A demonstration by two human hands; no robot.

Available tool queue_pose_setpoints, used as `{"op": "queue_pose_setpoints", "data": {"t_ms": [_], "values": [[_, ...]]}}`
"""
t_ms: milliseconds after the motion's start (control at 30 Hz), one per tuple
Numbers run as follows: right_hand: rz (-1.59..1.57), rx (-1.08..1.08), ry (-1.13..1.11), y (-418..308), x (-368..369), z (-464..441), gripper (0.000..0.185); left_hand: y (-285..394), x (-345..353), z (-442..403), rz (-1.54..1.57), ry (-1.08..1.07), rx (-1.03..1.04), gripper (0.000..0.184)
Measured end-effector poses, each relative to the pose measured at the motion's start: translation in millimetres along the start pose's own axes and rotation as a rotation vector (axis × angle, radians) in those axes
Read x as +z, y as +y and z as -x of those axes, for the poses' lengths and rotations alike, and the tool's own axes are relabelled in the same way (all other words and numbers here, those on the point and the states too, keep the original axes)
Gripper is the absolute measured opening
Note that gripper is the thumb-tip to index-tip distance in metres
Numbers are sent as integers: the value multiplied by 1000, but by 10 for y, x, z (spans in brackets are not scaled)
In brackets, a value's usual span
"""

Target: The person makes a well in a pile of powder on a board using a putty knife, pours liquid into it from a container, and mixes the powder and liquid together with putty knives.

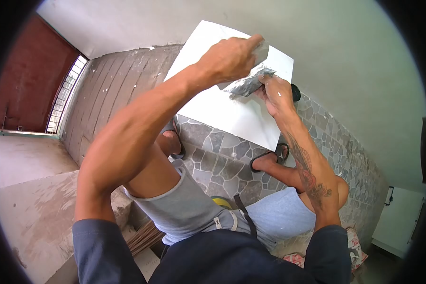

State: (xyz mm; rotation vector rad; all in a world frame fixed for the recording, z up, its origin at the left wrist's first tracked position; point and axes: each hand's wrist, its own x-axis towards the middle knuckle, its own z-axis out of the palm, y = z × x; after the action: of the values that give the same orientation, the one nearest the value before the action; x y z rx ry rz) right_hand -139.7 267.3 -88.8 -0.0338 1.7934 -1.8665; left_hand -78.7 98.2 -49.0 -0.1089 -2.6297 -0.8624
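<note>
My left hand [229,59] is closed around a flat grey metal scraper [262,53], holding it above a large white panel [201,102]. Beside it, my right hand [277,92] has its fingers wrapped on a metal blade [246,85] smeared with white paste. The two tools meet or overlap; their handles are mostly hidden by my fingers. A white smudge marks the back of my right hand. Below the tools, the panel lies tilted in front of my sandalled feet.
Grey stone-patterned flooring [217,163] lies under my feet, with brown planks [113,85] at left. A pale wall [336,61] rises close behind the panel. A dark round object [296,93] sits at the panel's right edge. Red-and-white bags [356,247] lie at lower right.
</note>
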Motion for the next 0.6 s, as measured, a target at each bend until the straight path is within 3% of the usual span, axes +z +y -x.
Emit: {"op": "queue_pose_setpoints", "data": {"t_ms": [100,300,433,467,600], "values": [[50,-57,-13,-74,31,-28,26,29,158,-32,-42,-82,-52,43],[163,-103,3,-386,-174,66,25,-207,284,-57,-100,-2,-107,35],[352,-36,-24,-454,-935,-538,21,-357,135,-61,-51,105,-131,34],[402,3,-5,-439,-1149,-708,20,-337,46,-60,-52,91,-183,43],[549,125,18,-330,-1658,-1307,17,-332,-136,-47,67,169,-330,45]]}}
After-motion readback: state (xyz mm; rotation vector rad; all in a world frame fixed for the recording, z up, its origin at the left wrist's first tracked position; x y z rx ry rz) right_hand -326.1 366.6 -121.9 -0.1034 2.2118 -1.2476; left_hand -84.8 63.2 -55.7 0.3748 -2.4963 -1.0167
